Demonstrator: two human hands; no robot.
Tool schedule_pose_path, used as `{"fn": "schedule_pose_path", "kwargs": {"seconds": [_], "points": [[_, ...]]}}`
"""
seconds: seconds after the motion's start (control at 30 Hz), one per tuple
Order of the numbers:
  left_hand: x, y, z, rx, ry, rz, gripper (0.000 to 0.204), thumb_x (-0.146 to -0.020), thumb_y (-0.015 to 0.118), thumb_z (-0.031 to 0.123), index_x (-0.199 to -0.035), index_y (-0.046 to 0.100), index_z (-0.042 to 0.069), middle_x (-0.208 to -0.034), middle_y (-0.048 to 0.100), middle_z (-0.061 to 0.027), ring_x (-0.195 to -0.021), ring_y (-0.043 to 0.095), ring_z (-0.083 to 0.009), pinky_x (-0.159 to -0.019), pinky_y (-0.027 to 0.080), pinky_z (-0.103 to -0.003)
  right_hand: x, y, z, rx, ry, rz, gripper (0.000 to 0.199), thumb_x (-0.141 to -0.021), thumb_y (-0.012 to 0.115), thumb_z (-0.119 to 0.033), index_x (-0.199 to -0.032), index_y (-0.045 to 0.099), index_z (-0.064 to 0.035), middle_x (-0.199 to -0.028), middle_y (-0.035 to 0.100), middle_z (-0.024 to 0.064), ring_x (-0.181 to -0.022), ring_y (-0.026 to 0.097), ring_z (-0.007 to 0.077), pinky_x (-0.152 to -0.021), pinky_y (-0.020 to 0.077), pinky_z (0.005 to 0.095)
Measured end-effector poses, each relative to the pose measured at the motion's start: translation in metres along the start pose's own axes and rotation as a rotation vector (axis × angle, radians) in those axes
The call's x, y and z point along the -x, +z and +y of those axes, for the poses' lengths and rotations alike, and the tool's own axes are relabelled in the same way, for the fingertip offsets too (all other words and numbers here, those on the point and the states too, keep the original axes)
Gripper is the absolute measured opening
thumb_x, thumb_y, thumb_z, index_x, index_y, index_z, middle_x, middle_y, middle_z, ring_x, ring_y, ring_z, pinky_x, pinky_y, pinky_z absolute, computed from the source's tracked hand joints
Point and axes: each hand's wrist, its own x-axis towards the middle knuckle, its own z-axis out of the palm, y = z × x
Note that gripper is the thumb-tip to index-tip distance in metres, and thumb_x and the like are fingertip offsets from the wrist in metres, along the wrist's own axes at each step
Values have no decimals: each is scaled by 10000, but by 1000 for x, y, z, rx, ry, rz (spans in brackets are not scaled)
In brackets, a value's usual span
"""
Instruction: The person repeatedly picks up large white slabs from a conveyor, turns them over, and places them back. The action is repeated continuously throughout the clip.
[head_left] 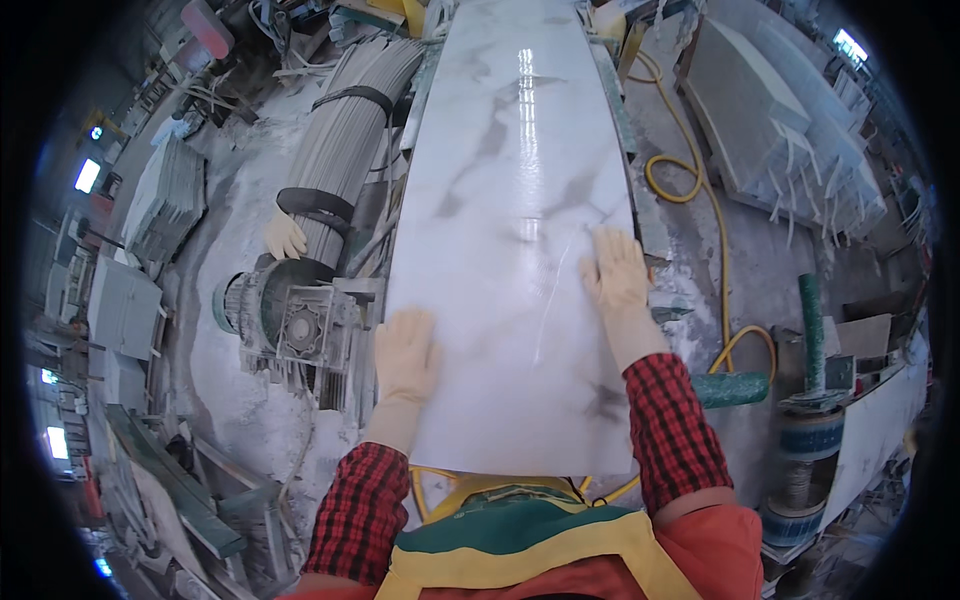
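Long marble slab [515, 200] runs straight away from the body, near end at the waist. Both hands flat, released, palms down: left hand [405, 352] on left edge, nearer; right hand [615, 268] farther up right edge.

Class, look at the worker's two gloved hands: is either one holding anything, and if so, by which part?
Nothing is gripped. The left hand and right hand lie flat, palms down, on the top face of the marble slab, near its side edges.

No packages, labels, signs or screens can be made out anywhere in this stone workshop view, neither on the bench nor among the clutter around it.
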Motion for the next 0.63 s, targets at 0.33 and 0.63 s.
{"fn": "schedule_pose_path", "kwargs": {"seconds": [0.33,0.63], "points": [[3,4,1,-97,85,105,518,-941,659,266,-1432,586,118,-1509,561,-199,-1412,471,-420,-1161,337,-566,17,18,8,34,93,-6,686,-1055,508,-448,-1585,449,-16,-1673,421,219,-1573,353,357,-1327,211,449],[11,20,-8,-90,151,209,520,-926,686,286,-1412,587,132,-1497,564,-180,-1388,473,-372,-1124,367,-566,178,-2,-37,47,338,-62,786,-1053,484,-479,-1664,328,-10,-1742,293,222,-1621,239,398,-1352,138,455]]}}
